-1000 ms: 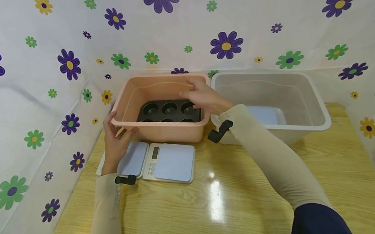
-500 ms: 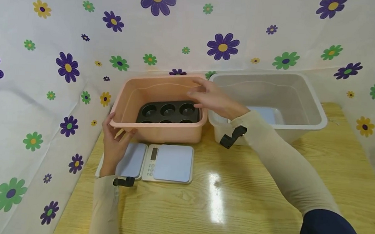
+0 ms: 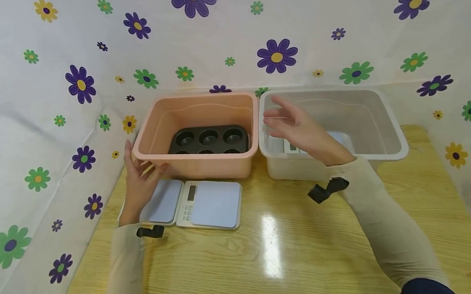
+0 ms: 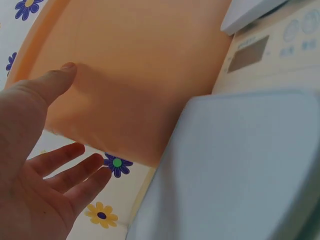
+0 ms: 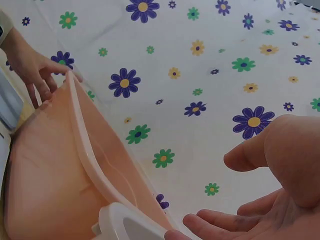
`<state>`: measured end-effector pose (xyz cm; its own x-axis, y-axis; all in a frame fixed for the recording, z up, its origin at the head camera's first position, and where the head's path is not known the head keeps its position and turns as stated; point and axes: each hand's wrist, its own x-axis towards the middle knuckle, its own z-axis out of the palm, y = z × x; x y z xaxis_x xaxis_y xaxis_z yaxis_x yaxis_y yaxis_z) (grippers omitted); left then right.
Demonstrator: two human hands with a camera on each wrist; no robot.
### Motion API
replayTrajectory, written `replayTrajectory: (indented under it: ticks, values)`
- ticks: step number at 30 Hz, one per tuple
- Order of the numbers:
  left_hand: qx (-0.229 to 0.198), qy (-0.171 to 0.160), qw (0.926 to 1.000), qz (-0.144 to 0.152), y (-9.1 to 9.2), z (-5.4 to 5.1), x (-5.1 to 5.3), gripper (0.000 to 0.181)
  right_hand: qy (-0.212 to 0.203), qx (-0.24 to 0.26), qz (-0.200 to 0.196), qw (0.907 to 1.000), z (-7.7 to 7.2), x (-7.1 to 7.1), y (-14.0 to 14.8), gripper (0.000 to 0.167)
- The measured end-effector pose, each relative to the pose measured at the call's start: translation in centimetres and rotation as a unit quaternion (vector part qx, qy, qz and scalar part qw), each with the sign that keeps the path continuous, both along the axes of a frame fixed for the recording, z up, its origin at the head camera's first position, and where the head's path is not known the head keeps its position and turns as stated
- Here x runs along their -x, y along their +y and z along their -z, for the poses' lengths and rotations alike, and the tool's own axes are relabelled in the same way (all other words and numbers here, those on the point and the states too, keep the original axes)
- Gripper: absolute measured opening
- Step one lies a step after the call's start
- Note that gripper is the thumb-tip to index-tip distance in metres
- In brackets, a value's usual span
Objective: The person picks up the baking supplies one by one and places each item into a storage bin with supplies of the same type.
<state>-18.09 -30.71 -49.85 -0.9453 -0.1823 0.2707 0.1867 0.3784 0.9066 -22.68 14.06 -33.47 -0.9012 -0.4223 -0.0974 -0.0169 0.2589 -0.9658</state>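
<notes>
A pink plastic bin [image 3: 194, 163] stands against the flowered wall covering, with a dark muffin tin [image 3: 209, 137] inside it; the tin's front is hidden by the bin's wall. My left hand [image 3: 140, 186] is at the bin's front left corner. In the left wrist view, its thumb lies by the bin's side and its fingers are loosely extended past the edge. My right hand [image 3: 301, 128] hovers over the left part of the white bin [image 3: 376, 156], fingers spread and holding nothing. A kitchen scale, its display [image 3: 292, 147] visible, lies inside the white bin, partly hidden by this hand.
Two more kitchen scales lie side by side before the pink bin: the right scale [image 3: 216, 204] in full view, the left scale [image 3: 165, 201] partly behind my left hand. The wooden table [image 3: 252, 274] shines under a light reflection.
My right hand has moved from over the pink bin's right end to over the white bin. My left hand has loosened slightly at the pink bin's corner. The muffin tin stays in place.
</notes>
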Motion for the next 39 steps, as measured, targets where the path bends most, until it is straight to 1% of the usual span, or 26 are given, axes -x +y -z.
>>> replayTrajectory:
  ticks: [2, 4, 7, 8, 11, 13, 17, 20, 22, 25, 27, 29, 33, 36, 39]
  values:
    - [0.02, -0.015, 0.9997, -0.007, -0.3, 0.2, -0.3, 0.105, 0.011, -0.012, 0.012, 0.9998, 0.2, -0.5, 0.9, 0.075]
    - [0.057, -0.028, 0.9977, -0.023, -0.7, 0.5, -0.7, 0.09, 0.018, -0.016, 0.021, 0.9995, 0.3, -1.0, 1.6, 0.076]
    - [0.114, -0.032, 0.9921, -0.042, -1.5, 0.9, -1.1, 0.064, 0.033, -0.016, 0.03, 0.9989, 0.5, -1.7, 2.5, 0.074]
    - [0.128, -0.033, 0.9901, -0.047, -1.8, 1.1, -1.3, 0.058, 0.04, -0.013, 0.031, 0.9986, 0.5, -1.9, 2.7, 0.074]
    - [0.159, -0.044, 0.9846, -0.056, -2.7, 1.3, -1.8, 0.049, 0.073, -0.015, 0.029, 0.9968, 0.6, -2.5, 3.2, 0.073]
    - [0.178, -0.068, 0.9799, -0.06, -3.1, 1.4, -2.3, 0.048, 0.097, -0.024, 0.031, 0.9945, 0.7, -2.9, 3.6, 0.072]
    - [0.214, -0.131, 0.9655, -0.069, -3.7, 1.4, -3.2, 0.054, 0.127, -0.023, 0.041, 0.9908, 1.0, -3.9, 5.0, 0.07]
    - [0.226, -0.172, 0.9559, -0.075, -3.8, 1.4, -3.7, 0.056, 0.14, -0.002, 0.054, 0.9886, 1.2, -4.5, 6.3, 0.068]
    - [0.227, -0.196, 0.9511, -0.076, -3.9, 1.4, -3.9, 0.058, 0.152, 0.007, 0.063, 0.9863, 1.2, -4.8, 7.3, 0.066]
    - [0.231, -0.223, 0.9442, -0.077, -3.9, 1.5, -4.2, 0.06, 0.159, 0.021, 0.076, 0.9841, 1.5, -5.2, 8.7, 0.065]
    - [0.235, -0.228, 0.9416, -0.076, -4.1, 1.7, -4.3, 0.06, 0.16, 0.023, 0.088, 0.9829, 1.8, -5.5, 9.5, 0.064]
    - [0.241, -0.223, 0.9415, -0.076, -4.3, 2.0, -4.4, 0.059, 0.164, 0.018, 0.105, 0.9807, 2.1, -5.7, 10.2, 0.063]
    - [0.245, -0.219, 0.9412, -0.078, -4.8, 2.4, -4.6, 0.057, 0.183, 0.041, 0.127, 0.974, 3.0, -6.3, 11.4, 0.061]
    - [0.243, -0.23, 0.9389, -0.081, -4.9, 2.3, -4.8, 0.059, 0.198, 0.063, 0.135, 0.9689, 3.5, -6.7, 12.4, 0.061]
    - [0.239, -0.241, 0.9365, -0.088, -4.9, 2.3, -5.1, 0.063, 0.21, 0.045, 0.152, 0.9649, 3.8, -7.0, 13.4, 0.062]
